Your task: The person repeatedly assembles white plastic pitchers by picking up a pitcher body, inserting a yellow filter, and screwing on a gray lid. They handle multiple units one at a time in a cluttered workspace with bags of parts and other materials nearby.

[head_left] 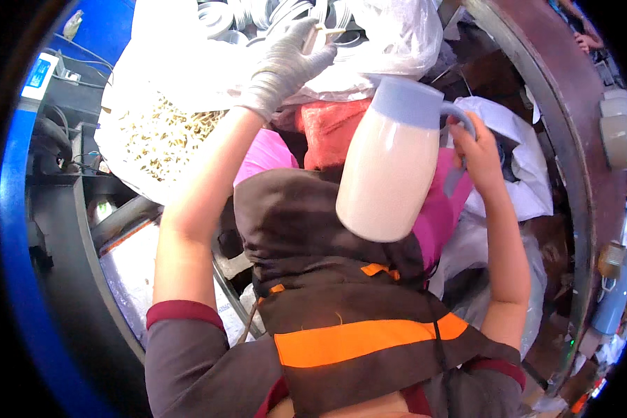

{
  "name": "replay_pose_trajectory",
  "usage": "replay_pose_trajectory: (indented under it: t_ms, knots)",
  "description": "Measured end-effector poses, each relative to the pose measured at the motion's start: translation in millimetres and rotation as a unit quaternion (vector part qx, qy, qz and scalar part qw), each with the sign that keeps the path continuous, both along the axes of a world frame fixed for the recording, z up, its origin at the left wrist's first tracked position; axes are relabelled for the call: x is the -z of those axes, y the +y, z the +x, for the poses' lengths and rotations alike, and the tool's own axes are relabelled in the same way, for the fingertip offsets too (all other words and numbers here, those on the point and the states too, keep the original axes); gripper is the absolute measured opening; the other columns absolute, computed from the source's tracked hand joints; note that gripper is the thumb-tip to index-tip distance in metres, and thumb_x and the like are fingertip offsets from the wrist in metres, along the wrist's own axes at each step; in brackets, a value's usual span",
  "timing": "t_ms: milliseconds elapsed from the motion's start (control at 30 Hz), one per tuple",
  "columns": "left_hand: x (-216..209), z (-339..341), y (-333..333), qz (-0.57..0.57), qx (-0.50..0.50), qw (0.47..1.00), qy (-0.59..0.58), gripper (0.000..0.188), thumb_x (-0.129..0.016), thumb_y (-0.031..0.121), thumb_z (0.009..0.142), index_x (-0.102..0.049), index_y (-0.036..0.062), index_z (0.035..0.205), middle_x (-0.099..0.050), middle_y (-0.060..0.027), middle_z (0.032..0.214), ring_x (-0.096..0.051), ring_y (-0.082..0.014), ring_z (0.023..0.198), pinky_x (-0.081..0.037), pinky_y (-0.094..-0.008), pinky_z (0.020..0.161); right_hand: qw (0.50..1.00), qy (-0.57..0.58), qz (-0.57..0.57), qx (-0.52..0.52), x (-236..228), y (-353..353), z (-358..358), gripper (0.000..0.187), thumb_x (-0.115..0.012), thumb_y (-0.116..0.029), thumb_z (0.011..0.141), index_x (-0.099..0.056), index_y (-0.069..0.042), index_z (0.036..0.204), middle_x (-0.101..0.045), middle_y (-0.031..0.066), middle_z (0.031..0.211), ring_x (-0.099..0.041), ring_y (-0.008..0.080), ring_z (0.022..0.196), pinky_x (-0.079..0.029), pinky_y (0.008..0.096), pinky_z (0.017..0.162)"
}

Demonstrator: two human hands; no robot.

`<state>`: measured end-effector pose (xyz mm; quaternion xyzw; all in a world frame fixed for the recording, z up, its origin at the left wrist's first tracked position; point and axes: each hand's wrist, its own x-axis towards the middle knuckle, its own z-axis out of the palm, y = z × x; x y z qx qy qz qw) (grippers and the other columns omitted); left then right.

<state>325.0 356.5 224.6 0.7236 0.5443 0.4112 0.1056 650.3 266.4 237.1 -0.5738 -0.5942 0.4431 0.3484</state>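
Observation:
My right hand [477,150] is closed round the grey-blue handle of a large jug [390,167], which has a cream body and a grey-blue band. The jug is held tilted above my lap, over the dark apron [292,216]. My left hand [282,66], in a thin whitish glove, reaches forward over a white plastic bag. Its thumb and fingers close on a small pale piece [316,38] with a thin stick-like end; its exact kind I cannot make out. Just beyond that hand, several round grey-white lids or rings [285,12] lie in the bag.
At the left, a pale bag holds a heap of small yellowish-green pieces [164,143]. Red cloth-like material [333,132] lies beyond my lap. A dark, curved table edge [536,76] runs down the right, with cream vessels [620,129] beyond it. Black machine parts [56,230] stand at the left.

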Motion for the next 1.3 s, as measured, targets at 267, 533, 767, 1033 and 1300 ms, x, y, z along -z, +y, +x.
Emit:
replay_pose_trajectory:
  t_ms: [267, 533, 767, 1033, 1300]
  knots:
    - [56.0, 8.9, 10.6, 0.048, 0.009, 0.978, 0.202, 0.062, -0.069, 0.042, 0.072, -0.052, 0.013, 0.124, -0.049, -0.0158, 0.128, -0.048, -0.0358, 0.115, -0.041, -0.0456, 0.096, 0.991, -0.009, -0.105, -0.081, -11.4, -4.8, -16.3, 0.021, -0.054, -0.016, 0.088, -0.055, -0.002, 0.103, -0.046, -0.0014, 0.063, -0.045, 0.0066, 0.049, -0.033, 0.0223, 0.046]
    - [75.2, -17.6, 18.4, -0.045, -0.042, 0.992, 0.112, 0.07, -0.065, 0.043, 0.076, -0.044, 0.0151, 0.136, -0.044, -0.0163, 0.135, -0.044, -0.0364, 0.123, -0.032, -0.0482, 0.106, 0.978, -0.041, -0.126, -0.158, -19.1, 26.4, -58.9, 0.019, -0.056, -0.014, 0.088, -0.057, -0.001, 0.102, -0.051, -0.001, 0.067, -0.046, 0.0061, 0.048, -0.035, 0.0214, 0.045]
    - [35.0, -35.1, -90.2, -0.231, 0.153, 0.95, -0.14, 0.054, -0.063, 0.044, 0.084, -0.058, 0.0023, 0.118, -0.058, -0.0156, 0.114, -0.055, -0.0264, 0.108, -0.042, -0.0329, 0.094, 0.932, -0.052, -0.171, -0.316, -38.7, 70.3, -130.5, 0.031, -0.057, -0.021, 0.089, -0.059, 0.0, 0.111, -0.057, 0.001, 0.074, -0.048, 0.0049, 0.048, -0.037, 0.0196, 0.043]
    - [10.8, -102.2, -142.6, -0.255, -0.057, 0.815, -0.517, 0.041, -0.059, 0.029, 0.088, -0.061, -0.0046, 0.111, -0.061, -0.0098, 0.11, -0.058, -0.0168, 0.096, -0.044, -0.0287, 0.088, 0.889, -0.454, 0.008, -0.06, 43.0, 256.3, -202.2, 0.071, -0.043, -0.064, 0.086, -0.068, 0.003, 0.087, -0.066, 0.0106, 0.065, -0.067, 0.0199, 0.062, -0.048, 0.032, 0.058]
    - [36.3, -126.4, -159.3, -0.129, -0.139, 0.638, -0.747, 0.042, -0.06, 0.04, 0.088, -0.058, 0.0059, 0.113, -0.064, -0.0069, 0.101, -0.063, -0.0169, 0.086, -0.054, -0.0314, 0.075, 0.994, -0.063, 0.02, 0.089, 122.4, 325.3, -161.8, 0.033, -0.067, -0.038, 0.082, -0.067, -0.005, 0.087, -0.067, 0.0068, 0.075, -0.062, 0.0139, 0.06, -0.046, 0.0263, 0.051]
